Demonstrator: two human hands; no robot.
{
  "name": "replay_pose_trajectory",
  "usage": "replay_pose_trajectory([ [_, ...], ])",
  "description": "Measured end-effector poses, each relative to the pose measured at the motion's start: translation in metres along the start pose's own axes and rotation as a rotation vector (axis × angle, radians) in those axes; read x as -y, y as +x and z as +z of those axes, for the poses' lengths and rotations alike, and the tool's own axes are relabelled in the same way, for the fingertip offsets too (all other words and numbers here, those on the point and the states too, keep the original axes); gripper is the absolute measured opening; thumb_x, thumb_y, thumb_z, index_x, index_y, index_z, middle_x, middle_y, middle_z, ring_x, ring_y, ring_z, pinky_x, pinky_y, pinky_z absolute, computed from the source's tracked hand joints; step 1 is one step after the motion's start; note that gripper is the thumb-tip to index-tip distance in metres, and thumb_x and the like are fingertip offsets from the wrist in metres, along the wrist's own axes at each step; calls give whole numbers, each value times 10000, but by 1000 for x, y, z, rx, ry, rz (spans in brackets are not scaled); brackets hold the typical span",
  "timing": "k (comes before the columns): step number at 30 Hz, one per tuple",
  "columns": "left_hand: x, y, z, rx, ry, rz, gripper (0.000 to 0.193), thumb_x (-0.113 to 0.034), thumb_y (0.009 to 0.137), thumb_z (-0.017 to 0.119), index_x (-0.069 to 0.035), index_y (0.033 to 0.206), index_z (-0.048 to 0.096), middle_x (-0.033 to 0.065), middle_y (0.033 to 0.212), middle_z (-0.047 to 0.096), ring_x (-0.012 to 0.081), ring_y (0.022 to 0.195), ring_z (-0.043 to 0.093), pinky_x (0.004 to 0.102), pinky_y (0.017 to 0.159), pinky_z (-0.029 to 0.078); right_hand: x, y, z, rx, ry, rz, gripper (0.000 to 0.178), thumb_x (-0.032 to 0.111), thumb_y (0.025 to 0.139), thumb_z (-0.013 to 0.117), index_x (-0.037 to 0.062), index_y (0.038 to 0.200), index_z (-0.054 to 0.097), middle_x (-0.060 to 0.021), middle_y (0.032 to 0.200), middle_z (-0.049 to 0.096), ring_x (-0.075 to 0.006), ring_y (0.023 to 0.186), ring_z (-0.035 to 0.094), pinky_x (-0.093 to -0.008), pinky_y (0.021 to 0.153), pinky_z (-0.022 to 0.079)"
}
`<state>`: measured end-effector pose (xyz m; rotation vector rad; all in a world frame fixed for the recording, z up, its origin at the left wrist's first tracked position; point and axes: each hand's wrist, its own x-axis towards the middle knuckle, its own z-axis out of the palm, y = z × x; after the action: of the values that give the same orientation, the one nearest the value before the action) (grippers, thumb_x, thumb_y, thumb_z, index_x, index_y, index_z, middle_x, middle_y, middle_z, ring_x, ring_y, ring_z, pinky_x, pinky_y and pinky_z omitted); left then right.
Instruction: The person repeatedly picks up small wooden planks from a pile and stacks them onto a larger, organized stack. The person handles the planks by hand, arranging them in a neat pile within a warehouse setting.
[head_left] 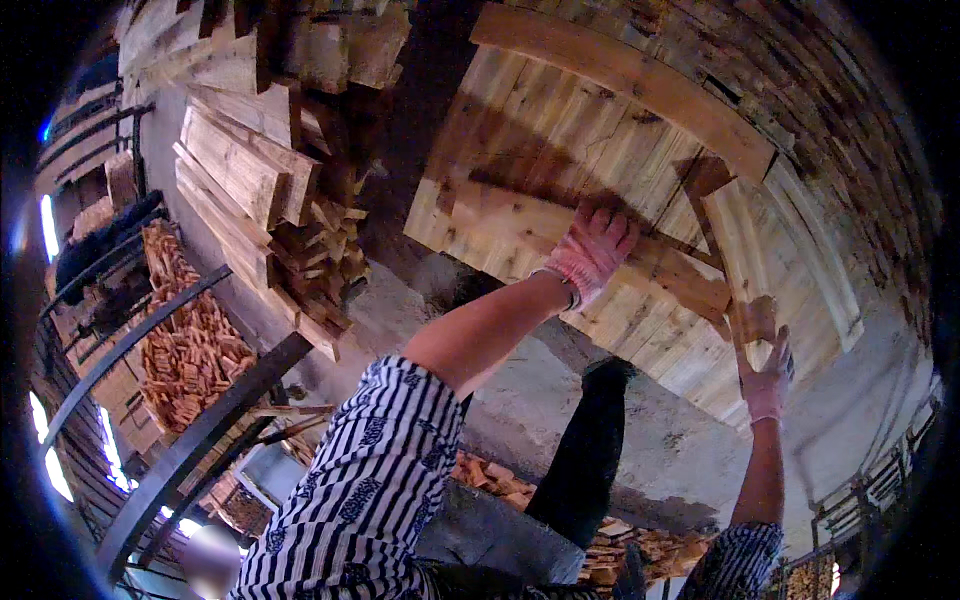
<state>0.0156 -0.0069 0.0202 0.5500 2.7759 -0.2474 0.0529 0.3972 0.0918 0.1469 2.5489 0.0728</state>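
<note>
A cluttered wood workshop fills the head view: a bare concrete floor point(640, 420), stacks of planks point(245, 175) at the upper left, and heaps of small offcuts point(190, 350) along the left behind a dark metal rail point(190, 440). In the middle lies a pallet-like panel point(560, 140) of pale slats, flat on the floor, with one batten point(620, 75) already lying across its far edge. A second batten point(520, 225) lies across the near part of the slats; the left hand point(592, 248), gloved in pink, presses down on it with fingers spread flat, holding nothing. The right hand point(765, 370), also gloved, is closed round a small wood block point(755, 318) at the panel's near right corner, just beside the end of that batten. A third, narrower strip point(735, 235) runs along the right edge. Judging from this, the slats are laid and the cross pieces are in place or nearly so; I cannot tell whether the near batten is fastened. No hammer or nails show.
</note>
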Motion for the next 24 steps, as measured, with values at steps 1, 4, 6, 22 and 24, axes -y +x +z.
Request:
replay_pose_trajectory([
  [1, 1, -5, -10, 274, -263, 70, 586, -237, 909, 501, -153, 1475, 377, 100, 1516, 387, 349, 1409, 341, 585, 1161, 244, 3, 3, -1, 56, 15, -38, 1055, 306, 759, 790, 80, 1578, 165, -216, 1556, 329, -415, 1400, 353, -489, 1142, 340],
  [4, 9, -66, 45, 183, 409, 67, 627, -218, 881, 526, -159, 1485, 368, 102, 1475, 407, 340, 1352, 381, 560, 1138, 275, 35, 18, -18, 141, -15, -179, 1048, 441, 798, 748, 86, 1581, 149, -226, 1562, 312, -426, 1411, 336, -489, 1147, 337],
  [6, 24, -80, 20, 246, 98, 59, 652, -204, 863, 540, -168, 1490, 364, 106, 1458, 411, 338, 1327, 392, 548, 1131, 283, 32, 19, -2, 128, -95, -135, 1047, 533, 819, 711, 92, 1582, 146, -231, 1563, 305, -436, 1412, 331, -486, 1146, 341],
  [22, 50, -114, 51, 148, -91, 102, 515, -163, 898, 460, -169, 1411, 417, 148, 1409, 450, 384, 1305, 424, 575, 1154, 270, 1, -52, -32, 140, -102, -80, 967, 373, 755, 801, 100, 1531, 293, -226, 1464, 399, -419, 1335, 403, -470, 1117, 369],
  [24, 45, -100, 35, 131, -120, 83, 520, -152, 875, 501, -169, 1389, 425, 140, 1391, 460, 382, 1298, 428, 580, 1151, 278, -29, -73, -15, 96, -98, -128, 1024, 291, 707, 844, 104, 1530, 264, -210, 1457, 383, -401, 1331, 398, -457, 1128, 364],
])
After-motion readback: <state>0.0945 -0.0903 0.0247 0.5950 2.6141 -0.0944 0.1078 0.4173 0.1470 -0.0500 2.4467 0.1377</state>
